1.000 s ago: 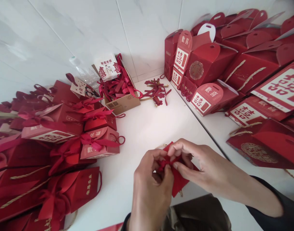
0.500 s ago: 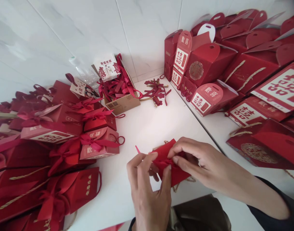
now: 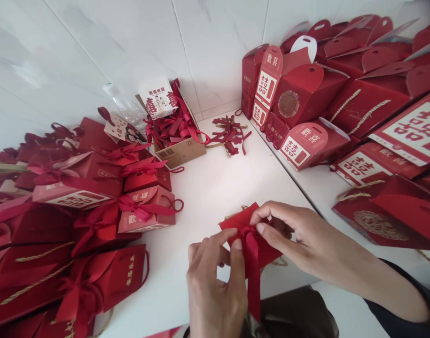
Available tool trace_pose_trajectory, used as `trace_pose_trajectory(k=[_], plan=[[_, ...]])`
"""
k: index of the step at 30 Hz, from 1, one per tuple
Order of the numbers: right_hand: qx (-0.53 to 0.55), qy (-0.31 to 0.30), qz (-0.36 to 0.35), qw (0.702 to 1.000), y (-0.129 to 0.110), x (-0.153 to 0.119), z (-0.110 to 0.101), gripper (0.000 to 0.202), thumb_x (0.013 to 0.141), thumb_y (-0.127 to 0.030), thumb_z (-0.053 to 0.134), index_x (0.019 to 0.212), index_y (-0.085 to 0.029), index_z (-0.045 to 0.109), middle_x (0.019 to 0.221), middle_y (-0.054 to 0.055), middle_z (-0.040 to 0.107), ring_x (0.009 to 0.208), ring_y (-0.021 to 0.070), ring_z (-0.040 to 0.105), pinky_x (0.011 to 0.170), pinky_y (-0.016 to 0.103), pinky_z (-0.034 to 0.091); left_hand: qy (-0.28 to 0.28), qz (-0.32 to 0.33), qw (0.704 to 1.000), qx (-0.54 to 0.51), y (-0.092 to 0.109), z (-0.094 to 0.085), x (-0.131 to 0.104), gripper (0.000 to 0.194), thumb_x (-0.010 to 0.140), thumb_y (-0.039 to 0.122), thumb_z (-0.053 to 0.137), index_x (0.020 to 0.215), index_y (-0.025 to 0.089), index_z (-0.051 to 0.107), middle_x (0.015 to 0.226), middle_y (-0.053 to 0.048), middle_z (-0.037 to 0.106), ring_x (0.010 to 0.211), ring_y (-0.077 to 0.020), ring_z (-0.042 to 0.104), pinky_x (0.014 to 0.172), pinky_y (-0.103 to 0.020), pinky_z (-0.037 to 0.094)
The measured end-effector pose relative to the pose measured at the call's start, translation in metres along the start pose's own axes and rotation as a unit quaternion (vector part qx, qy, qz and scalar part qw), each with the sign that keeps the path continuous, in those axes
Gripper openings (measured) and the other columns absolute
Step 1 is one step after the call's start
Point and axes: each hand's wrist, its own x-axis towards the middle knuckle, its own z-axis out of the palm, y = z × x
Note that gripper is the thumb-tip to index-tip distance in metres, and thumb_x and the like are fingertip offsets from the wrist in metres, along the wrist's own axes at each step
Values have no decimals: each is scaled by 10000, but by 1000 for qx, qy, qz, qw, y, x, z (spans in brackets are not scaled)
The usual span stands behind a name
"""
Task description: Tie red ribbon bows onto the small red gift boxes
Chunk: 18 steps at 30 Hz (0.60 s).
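Observation:
A red gift box [image 3: 241,218] with gold rope handles lies on the white tabletop in front of me. A dark red ribbon [image 3: 253,256] is knotted on its top, one tail hanging down over the near edge. My left hand [image 3: 218,272] is closed at the left of the knot, thumb and index finger pinching the ribbon. From the right, my right hand [image 3: 288,232] pinches another part of the ribbon between thumb and fingertips, against the box. My fingers partly cover the knot.
Tied red boxes [image 3: 146,216] crowd the left side. At the back, a cardboard box [image 3: 181,155] holds ribbons and printed cards [image 3: 160,101], with loose ribbon pieces [image 3: 230,134] beside it. Untied boxes [image 3: 308,94] are stacked on the right. A dark bag-like thing [image 3: 299,312] sits below the near edge.
The ribbon tail now hangs toward me over the box's near side; a pink end stuck out to the left before. My left hand has moved slightly lower, its fingers closing at the knot.

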Motion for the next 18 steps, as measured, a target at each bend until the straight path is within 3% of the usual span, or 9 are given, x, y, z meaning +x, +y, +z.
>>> trace_pose_trajectory(k=[3, 6, 8, 13, 15, 18], plan=[[0, -7, 4, 1000, -1, 1, 0, 197, 1055, -392, 514, 1038, -279, 675, 893, -29, 768, 583, 110, 604, 530, 230, 483, -19, -46, 998, -32, 2, 3, 2, 208, 911, 298, 701, 1106, 322, 766, 582, 22, 580, 719, -242, 552, 694, -335, 432], [-9, -10, -1, 1000, -1, 1, 0, 205, 1059, -393, 507, 1023, -279, 674, 852, -33, 761, 584, 115, 615, 525, 229, 483, -30, -38, 998, -39, 4, 4, 4, 84, 900, 263, 700, 934, 308, 762, 584, 22, 570, 707, -230, 509, 699, -327, 404], [-32, 3, -14, 999, 0, 1, -2, 199, 1057, -380, 508, 1013, -276, 671, 851, -29, 765, 589, 117, 634, 515, 232, 481, -35, -29, 999, -27, 5, 3, 5, 103, 910, 270, 679, 822, 288, 728, 582, 15, 557, 704, -227, 483, 688, -320, 384], [-102, 68, -38, 992, 9, 3, -7, 170, 1037, -342, 517, 1007, -268, 667, 944, 7, 801, 645, 136, 705, 506, 246, 495, -49, -63, 997, -4, 1, -1, 3, 148, 916, 288, 641, 771, 266, 664, 584, 2, 519, 728, -243, 491, 591, -286, 301], [-104, 76, -29, 991, 11, 2, -8, 170, 1032, -351, 519, 1003, -270, 666, 949, 8, 804, 632, 135, 704, 510, 247, 502, -56, -68, 996, -3, -1, -1, 2, 150, 929, 294, 621, 787, 266, 663, 591, 0, 529, 730, -245, 497, 595, -288, 300], [-64, 54, -10, 996, 9, 0, -8, 182, 1037, -386, 519, 1053, -290, 672, 851, -26, 774, 554, 115, 653, 484, 232, 483, -54, -24, 998, 0, -4, -1, 2, 104, 944, 281, 586, 920, 272, 687, 667, 7, 597, 716, -234, 504, 682, -321, 352]])
